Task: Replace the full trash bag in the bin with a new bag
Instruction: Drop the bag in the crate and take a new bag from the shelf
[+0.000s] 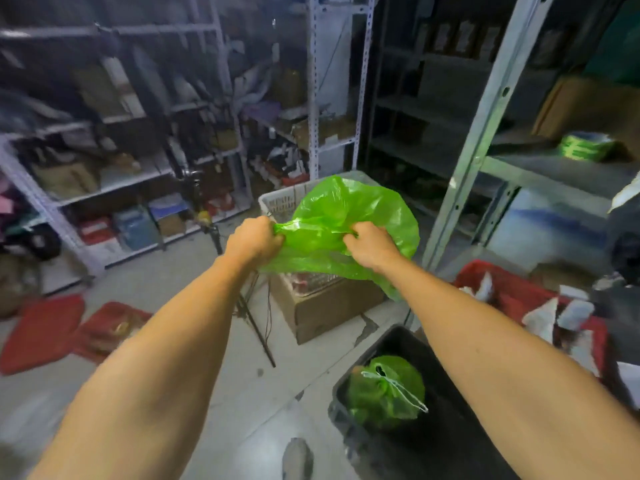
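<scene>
A new bright green trash bag (349, 216) billows in the air at chest height in front of me. My left hand (254, 239) grips its rim on the left. My right hand (369, 245) pinches the rim on the right. Below, at the lower right, stands a black bin (408, 445). Inside it lies a full green bag (386, 393), tied shut with a white drawstring. My right forearm passes above the bin's right side.
A cardboard box (329, 306) with a white basket (280, 200) behind it sits on the floor ahead. Metal shelving (313, 98) lines the back and right. Red bags (45, 330) lie at left, a red crate (519, 296) at right. A roll of green bags (585, 145) rests on the right shelf.
</scene>
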### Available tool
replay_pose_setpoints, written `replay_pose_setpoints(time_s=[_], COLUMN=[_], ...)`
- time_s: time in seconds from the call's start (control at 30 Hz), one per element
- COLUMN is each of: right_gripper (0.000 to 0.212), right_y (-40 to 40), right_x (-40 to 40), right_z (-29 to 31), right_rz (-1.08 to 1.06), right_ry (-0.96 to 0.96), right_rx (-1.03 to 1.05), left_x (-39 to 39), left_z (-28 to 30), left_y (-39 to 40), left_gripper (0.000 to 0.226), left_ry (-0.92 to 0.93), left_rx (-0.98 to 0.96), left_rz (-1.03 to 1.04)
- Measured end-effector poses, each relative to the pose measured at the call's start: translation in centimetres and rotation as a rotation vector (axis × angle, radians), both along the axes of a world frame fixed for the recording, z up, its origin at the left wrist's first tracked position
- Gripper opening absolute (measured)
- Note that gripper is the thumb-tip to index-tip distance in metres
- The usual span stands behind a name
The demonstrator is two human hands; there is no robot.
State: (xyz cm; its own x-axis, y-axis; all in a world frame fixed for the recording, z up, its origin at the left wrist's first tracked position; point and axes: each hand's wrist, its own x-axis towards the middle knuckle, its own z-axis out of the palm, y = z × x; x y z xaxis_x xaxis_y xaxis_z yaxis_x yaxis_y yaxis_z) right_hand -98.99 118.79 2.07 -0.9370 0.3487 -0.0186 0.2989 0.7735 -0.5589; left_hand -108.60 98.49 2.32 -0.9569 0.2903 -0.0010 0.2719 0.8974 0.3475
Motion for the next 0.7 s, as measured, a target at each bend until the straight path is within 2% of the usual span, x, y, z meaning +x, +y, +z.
replay_pose_setpoints(time_s=[0.17, 0.27, 0.4, 0.57, 0.7], right_gripper=[0.014, 0.022, 0.019, 0.024, 0.019], right_y=[-1.3, -8.5, -17.7, -30.8, -42.1], right_x=[-0.1, -0.5, -0.6, 0.9, 3.7], right_z=[-0.8, -1.0, -1.0, -1.5, -2.3], right_rz=[0.04, 0.221, 0.388, 0.539, 0.666], right_ry=[0.015, 0.041, 0.067, 0.078, 0.076], right_rx=[0.14, 0.189, 0.203, 0.182, 0.163], left_x=[1.8, 4.4, 7.7, 12.4, 17.5], left_z=[-0.4, -1.1, -1.1, -1.8, -3.0], left_y=[-2.7, -11.6, -21.4, -34.4, -45.4], left_gripper=[0.026, 0.027, 0.03, 0.031, 0.031], left_ry=[-0.004, -0.015, -0.012, -0.011, -0.033], left_rx=[-0.07, -0.081, -0.043, -0.033, -0.019], left_rz=[0.012, 0.171, 0.321, 0.495, 0.591])
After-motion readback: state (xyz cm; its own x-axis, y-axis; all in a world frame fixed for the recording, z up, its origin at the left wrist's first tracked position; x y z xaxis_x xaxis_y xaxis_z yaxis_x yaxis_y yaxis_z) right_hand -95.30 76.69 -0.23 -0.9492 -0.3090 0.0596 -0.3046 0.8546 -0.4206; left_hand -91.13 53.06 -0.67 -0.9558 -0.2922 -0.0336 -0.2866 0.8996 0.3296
